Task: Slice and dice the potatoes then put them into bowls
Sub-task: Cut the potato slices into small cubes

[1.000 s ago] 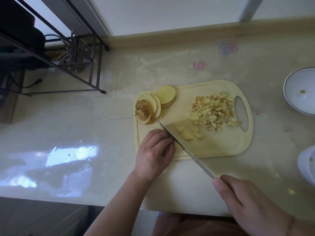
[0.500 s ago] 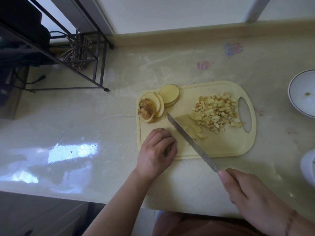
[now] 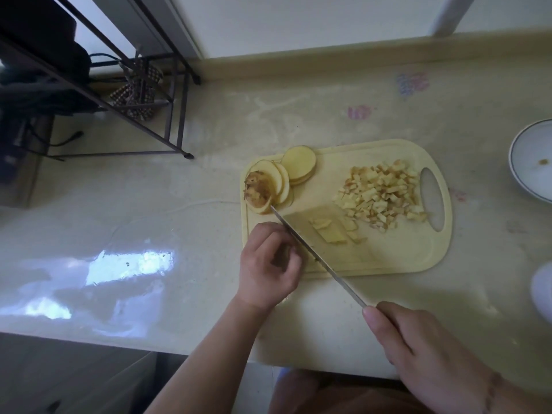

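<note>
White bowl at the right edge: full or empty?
Nearly empty: the white bowl shows a bare interior with one small brown speck; the diced potato lies on the cutting board.

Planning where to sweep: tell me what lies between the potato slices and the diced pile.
Head view: bare cutting board between the potato slices and diced pile.

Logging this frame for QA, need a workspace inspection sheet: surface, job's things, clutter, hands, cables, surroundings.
Surface: pale glossy counter, window glare at left.
Job's things: board holds slices, dice, strips; bowl at right edge.
Clutter: nothing seen.
Hands: left hand curled on board edge, what it holds hidden; right hand grips knife.
Cables: dark cord far left.
Surroundings: metal rack, wall behind.
</note>
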Motion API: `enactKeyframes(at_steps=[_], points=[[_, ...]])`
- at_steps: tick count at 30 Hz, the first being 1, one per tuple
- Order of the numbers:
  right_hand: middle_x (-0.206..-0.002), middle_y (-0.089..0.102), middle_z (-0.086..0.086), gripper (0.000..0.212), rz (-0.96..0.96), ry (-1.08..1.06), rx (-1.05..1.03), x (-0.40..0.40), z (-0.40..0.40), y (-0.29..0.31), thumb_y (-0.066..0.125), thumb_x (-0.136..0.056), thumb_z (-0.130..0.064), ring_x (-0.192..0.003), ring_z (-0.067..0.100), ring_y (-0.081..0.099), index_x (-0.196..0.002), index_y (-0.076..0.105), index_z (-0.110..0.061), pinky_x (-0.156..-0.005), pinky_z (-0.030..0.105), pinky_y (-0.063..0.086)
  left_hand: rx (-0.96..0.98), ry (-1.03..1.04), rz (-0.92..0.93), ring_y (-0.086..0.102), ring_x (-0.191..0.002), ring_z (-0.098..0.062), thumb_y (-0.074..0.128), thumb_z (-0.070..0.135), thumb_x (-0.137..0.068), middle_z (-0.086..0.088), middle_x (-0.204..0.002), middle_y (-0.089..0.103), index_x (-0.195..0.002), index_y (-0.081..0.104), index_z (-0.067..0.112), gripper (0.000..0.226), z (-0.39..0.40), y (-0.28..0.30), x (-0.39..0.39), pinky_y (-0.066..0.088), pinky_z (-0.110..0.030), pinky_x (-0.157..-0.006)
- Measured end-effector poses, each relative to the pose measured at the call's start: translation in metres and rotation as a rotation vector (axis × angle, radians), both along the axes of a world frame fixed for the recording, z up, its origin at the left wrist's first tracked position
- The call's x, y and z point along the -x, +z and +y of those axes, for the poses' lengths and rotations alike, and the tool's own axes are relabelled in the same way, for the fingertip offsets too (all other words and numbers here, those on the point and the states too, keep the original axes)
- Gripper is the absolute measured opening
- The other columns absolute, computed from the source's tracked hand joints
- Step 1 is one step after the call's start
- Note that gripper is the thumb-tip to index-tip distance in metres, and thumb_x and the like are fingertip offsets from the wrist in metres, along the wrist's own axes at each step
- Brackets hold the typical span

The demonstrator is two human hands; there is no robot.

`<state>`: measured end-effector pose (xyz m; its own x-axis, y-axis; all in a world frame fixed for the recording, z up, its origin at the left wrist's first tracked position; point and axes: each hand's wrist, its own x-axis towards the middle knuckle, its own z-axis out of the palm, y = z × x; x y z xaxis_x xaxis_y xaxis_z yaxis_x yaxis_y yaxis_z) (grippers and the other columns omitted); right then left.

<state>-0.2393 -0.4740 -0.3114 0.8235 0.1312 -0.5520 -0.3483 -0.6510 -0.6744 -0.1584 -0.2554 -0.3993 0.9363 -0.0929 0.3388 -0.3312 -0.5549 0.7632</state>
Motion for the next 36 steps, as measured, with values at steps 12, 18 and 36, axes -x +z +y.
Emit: enactKeyframes(at_steps=[12, 18, 36], points=[[-0.053, 0.049, 0.003, 0.067, -0.035, 0.004, 0.011, 0.0, -0.003, -0.004, 0.019, -0.08, -0.077, -0.048, 0.014, 0.045, -0.061, 0.039, -0.016, -0.055, 0.033, 0.04, -0.016, -0.122, -0.082, 0.068, -0.083, -0.027, 0.061, 0.007, -0.088, -0.011, -0.082, 0.071, -0.074, 0.071, -0.005, 0.021, -0.001, 0.0, -0.001, 0.056, -0.033, -0.077], [-0.06, 0.055, 0.004, 0.07, -0.032, 0.015, 0.022, 0.002, -0.002, -0.003, 0.018, -0.078, -0.078, -0.051, 0.016, 0.049, -0.062, 0.042, -0.014, -0.057, 0.033, 0.041, -0.015, -0.109, -0.098, 0.067, -0.081, -0.025, 0.061, 0.007, -0.088, -0.011, -0.081, 0.07, -0.074, 0.071, -0.005, 0.021, -0.001, 0.0, -0.001, 0.054, -0.028, -0.077], [-0.066, 0.061, 0.005, 0.068, -0.095, -0.016, 0.043, -0.004, -0.011, -0.009, 0.017, -0.079, -0.077, -0.055, 0.015, 0.055, -0.061, 0.046, -0.018, -0.056, 0.03, 0.041, -0.076, -0.115, -0.157, 0.065, -0.075, -0.024, 0.064, 0.005, -0.087, -0.007, -0.078, 0.071, -0.071, 0.071, 0.0, 0.018, -0.001, -0.004, -0.001, 0.054, -0.03, -0.076]])
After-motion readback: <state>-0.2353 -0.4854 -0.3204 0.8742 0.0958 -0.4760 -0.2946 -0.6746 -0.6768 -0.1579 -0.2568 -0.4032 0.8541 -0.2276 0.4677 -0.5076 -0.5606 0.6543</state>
